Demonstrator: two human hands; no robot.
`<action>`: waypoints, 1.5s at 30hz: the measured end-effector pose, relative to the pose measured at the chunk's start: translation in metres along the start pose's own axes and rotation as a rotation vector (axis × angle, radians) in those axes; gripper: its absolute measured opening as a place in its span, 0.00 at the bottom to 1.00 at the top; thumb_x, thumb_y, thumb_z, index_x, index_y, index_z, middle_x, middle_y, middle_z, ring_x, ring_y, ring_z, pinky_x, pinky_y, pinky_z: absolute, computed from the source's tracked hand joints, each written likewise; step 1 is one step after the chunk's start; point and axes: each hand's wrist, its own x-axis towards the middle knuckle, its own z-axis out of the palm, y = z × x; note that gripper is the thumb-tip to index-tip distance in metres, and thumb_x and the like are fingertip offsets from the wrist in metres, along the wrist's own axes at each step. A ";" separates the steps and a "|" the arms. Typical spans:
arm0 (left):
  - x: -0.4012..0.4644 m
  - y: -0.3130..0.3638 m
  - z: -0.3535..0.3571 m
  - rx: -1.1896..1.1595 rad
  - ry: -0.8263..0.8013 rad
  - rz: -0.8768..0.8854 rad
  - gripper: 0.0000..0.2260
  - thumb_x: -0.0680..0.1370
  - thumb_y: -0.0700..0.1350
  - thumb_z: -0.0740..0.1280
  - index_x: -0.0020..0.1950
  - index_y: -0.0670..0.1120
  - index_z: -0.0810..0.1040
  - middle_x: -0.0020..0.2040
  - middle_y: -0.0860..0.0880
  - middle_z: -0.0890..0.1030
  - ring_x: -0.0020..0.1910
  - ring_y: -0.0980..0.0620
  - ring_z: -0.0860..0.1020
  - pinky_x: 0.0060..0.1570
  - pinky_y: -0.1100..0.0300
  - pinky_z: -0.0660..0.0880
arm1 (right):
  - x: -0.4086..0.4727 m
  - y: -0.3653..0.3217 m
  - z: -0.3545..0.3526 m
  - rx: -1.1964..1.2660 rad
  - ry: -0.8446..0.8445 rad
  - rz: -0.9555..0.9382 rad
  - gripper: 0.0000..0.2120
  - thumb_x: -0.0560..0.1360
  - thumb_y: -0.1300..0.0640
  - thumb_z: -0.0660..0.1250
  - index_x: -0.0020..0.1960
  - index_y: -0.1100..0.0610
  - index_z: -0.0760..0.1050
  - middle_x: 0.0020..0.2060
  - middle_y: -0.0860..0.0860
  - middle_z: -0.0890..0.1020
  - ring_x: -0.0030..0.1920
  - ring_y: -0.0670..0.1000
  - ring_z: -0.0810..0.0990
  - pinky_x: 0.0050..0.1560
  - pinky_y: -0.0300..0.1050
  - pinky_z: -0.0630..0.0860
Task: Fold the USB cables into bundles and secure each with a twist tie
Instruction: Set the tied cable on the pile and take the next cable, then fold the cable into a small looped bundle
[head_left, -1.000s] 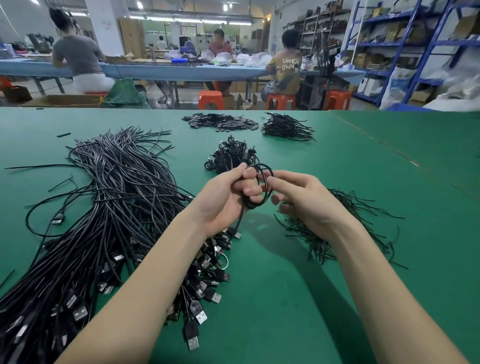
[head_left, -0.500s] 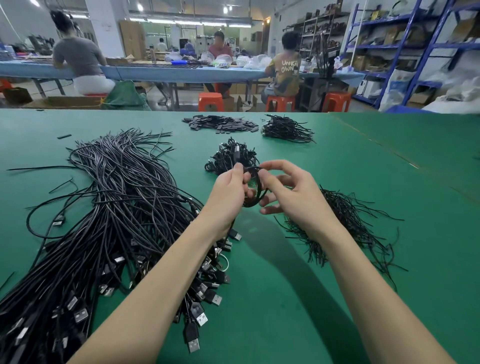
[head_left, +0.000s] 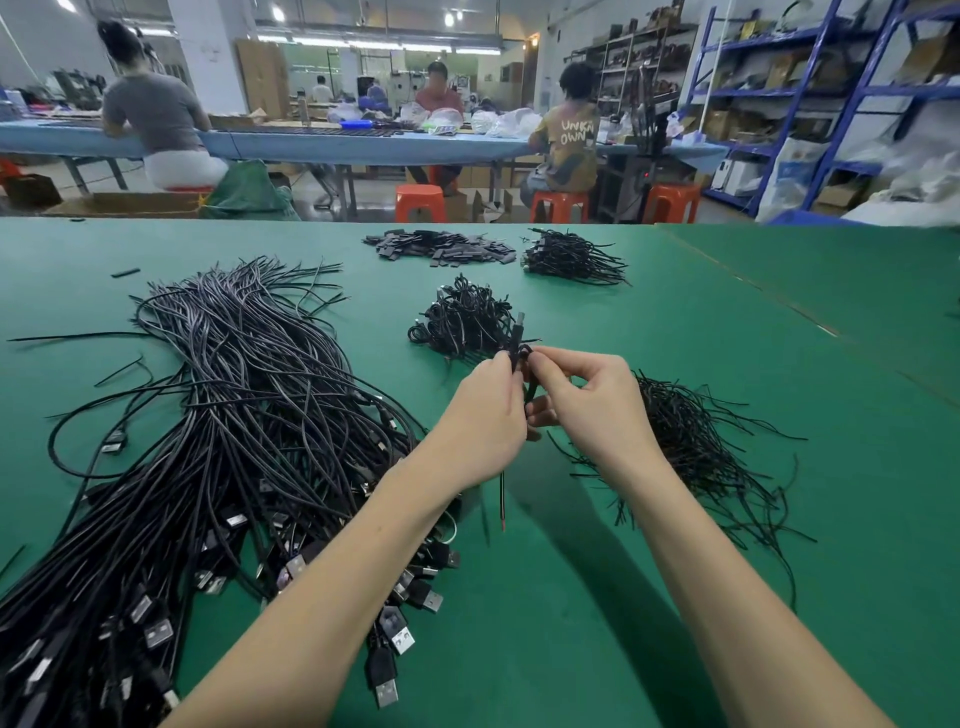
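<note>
Head view: green felt-like table (head_left: 597, 597). All places given relative to the big heap of loose USB cables (head_left: 218, 426), matte black round-jacket leads with metal-shelled plugs fanned at its near end.

Right of the heap and beyond the hands: small pile of finished bundles (head_left: 462, 322), knotted and glossy. Further right of the heap, just past the right wrist: mat of twist ties (head_left: 696, 441), thin stiff black wires.

Left hand (head_left: 485, 415) and right hand (head_left: 587, 400) meet just right of the heap, fingertips nearly touching, above the table. Both are clenched around one folded cable (head_left: 517, 358), pinching it high up. Plug pokes up out of the pinch, and a bare tail hangs straight down below the hands, so its long axis runs roughly vertical. Can't tell whether a tie is already on it.

Judgement: folding looks done, tying comes next. Ties lie directly beside the right hand, so that hand is the nearer one to fetch while the left holds the fold.
</note>
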 end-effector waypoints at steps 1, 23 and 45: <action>0.000 0.001 0.001 -0.015 0.002 -0.004 0.07 0.85 0.41 0.53 0.48 0.44 0.66 0.41 0.48 0.72 0.37 0.52 0.71 0.35 0.65 0.66 | 0.000 0.000 0.000 0.004 -0.009 -0.006 0.10 0.81 0.59 0.67 0.47 0.47 0.85 0.39 0.49 0.87 0.30 0.50 0.84 0.39 0.47 0.83; -0.003 -0.013 0.019 -0.436 0.116 -0.096 0.06 0.85 0.44 0.55 0.49 0.50 0.62 0.39 0.49 0.76 0.31 0.62 0.73 0.34 0.62 0.69 | 0.013 0.001 -0.020 0.103 -0.045 0.177 0.14 0.78 0.44 0.70 0.47 0.56 0.82 0.36 0.50 0.83 0.31 0.47 0.81 0.32 0.39 0.76; 0.002 -0.016 0.011 -1.035 0.107 -0.285 0.07 0.85 0.39 0.58 0.48 0.45 0.63 0.34 0.50 0.72 0.26 0.57 0.62 0.23 0.67 0.59 | 0.006 -0.012 -0.019 -0.295 -0.127 -0.164 0.03 0.77 0.55 0.72 0.44 0.49 0.81 0.38 0.48 0.85 0.35 0.44 0.80 0.43 0.45 0.79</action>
